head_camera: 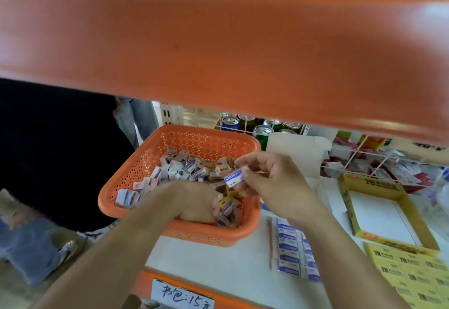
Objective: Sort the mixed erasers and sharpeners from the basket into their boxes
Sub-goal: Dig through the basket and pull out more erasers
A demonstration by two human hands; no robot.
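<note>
Fingers [257,160] of right hand [274,182] pinch an eraser [233,178]; left hand [194,201] fingers hidden in basket [155,153], state unclear.

A blurred orange shelf edge [218,48] is covering the frame's upper half. The left hand [194,201] is sinking into the basket's [136,163] packets [175,170], its fingers hidden. A handwritten label [182,295] is running off the bottom edge.

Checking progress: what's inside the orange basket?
The basket holds a heap of small packets; the left hand lies in it, hiding those beneath. The right hand pinches one eraser above.
</note>
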